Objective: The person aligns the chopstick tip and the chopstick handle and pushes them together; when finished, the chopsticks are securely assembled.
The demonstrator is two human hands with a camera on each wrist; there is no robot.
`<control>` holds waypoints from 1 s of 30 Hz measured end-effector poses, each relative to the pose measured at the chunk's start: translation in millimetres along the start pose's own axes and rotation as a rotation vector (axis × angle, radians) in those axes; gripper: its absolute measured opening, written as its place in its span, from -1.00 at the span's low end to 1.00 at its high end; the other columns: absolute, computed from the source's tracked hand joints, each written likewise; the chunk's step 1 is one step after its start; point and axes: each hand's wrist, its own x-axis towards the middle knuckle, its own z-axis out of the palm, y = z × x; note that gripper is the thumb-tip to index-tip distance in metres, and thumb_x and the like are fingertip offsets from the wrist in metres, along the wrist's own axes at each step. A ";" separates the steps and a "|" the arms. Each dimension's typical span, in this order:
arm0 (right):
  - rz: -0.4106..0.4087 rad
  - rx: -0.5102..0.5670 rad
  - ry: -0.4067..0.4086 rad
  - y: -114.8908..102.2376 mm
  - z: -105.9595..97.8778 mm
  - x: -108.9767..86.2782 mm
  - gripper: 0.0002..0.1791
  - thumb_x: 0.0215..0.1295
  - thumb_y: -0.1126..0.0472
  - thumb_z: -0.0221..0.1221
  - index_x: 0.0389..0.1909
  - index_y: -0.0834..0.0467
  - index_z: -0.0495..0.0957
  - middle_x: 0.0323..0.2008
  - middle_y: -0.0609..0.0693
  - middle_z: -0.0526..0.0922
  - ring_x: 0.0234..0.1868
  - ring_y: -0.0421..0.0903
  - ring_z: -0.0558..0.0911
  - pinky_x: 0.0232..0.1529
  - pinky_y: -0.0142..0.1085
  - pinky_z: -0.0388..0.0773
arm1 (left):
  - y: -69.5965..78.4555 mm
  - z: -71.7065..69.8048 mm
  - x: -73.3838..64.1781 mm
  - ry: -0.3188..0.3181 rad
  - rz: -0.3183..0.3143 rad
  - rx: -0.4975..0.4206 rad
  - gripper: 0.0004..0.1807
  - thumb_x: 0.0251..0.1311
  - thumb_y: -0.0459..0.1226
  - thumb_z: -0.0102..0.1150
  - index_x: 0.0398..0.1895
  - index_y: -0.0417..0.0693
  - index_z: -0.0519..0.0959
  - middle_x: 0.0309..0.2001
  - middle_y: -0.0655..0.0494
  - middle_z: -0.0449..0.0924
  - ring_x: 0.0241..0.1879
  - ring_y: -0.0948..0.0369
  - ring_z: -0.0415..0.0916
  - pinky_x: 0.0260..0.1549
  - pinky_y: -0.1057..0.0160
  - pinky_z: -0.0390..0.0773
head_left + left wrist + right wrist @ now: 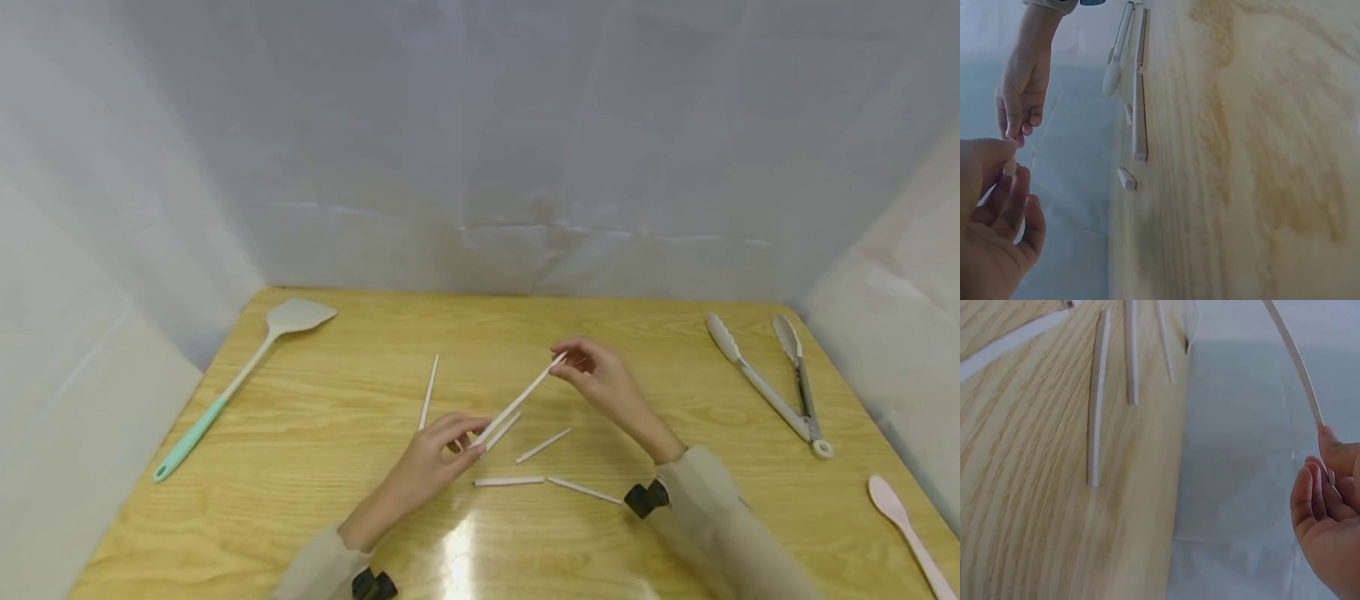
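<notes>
Between the two hands a pale chopstick (521, 402) is held up at a slant above the table. My left hand (435, 458) pinches its lower left end between thumb and fingers; in the left wrist view the stick's blunt end (1010, 167) shows at the fingertips. At the upper right end my right hand (603, 383) pinches it, thumb against fingers, as the right wrist view also shows. Another chopstick (504, 432) lies just under the held one. Close by on the table are more chopsticks, one (508, 482) level in front and one (428, 392) beyond the left hand.
Two further chopsticks (543, 446) (585, 490) lie between the hands and the front. A turner with a green handle (198, 429) rests at the left. Spread tongs (776, 400) lie at the right, with a pink spoon (888, 502) nearer the right edge. Pale sheeting (517, 150) stands behind the wooden table (360, 350).
</notes>
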 end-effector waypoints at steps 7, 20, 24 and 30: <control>0.050 0.000 -0.089 13.6 15.4 11.9 -0.63 0.11 0.37 0.32 -0.07 0.38 0.49 -0.23 0.22 0.66 -0.28 0.00 0.63 -0.26 -0.34 0.58 | -2.1 4.3 -4.6 -0.016 -0.161 0.055 -0.61 0.07 -0.48 0.26 0.02 -0.37 0.52 -0.17 -0.07 0.58 -0.33 0.21 0.49 -0.31 0.38 0.58; 0.136 -0.053 -0.207 25.6 45.2 29.8 -0.76 0.11 0.27 0.35 -0.21 0.27 0.60 -0.22 0.13 0.68 -0.20 0.04 0.65 -0.17 -0.19 0.59 | -3.4 6.6 -10.2 -0.050 -0.380 0.120 -0.57 0.02 -0.55 0.21 0.04 -0.41 0.50 -0.30 0.00 0.48 -0.39 0.23 0.39 -0.44 0.44 0.47; 0.156 -0.063 -0.221 25.0 52.3 35.7 -0.72 0.12 0.26 0.34 -0.17 0.30 0.60 -0.23 0.14 0.68 -0.20 0.05 0.64 -0.15 -0.18 0.58 | -2.6 5.8 -9.7 -0.059 -0.395 0.132 -0.55 0.01 -0.55 0.21 0.06 -0.42 0.48 -0.31 0.01 0.45 -0.39 0.22 0.37 -0.46 0.44 0.45; 0.222 -0.037 -0.232 24.8 64.7 42.0 -0.69 0.13 0.29 0.32 -0.12 0.32 0.56 -0.18 0.17 0.68 -0.13 0.06 0.65 -0.15 -0.22 0.59 | -3.3 5.0 -10.7 -0.079 -0.412 0.103 -0.50 0.03 -0.54 0.20 0.12 -0.45 0.42 -0.28 -0.03 0.44 -0.37 0.20 0.39 -0.44 0.43 0.47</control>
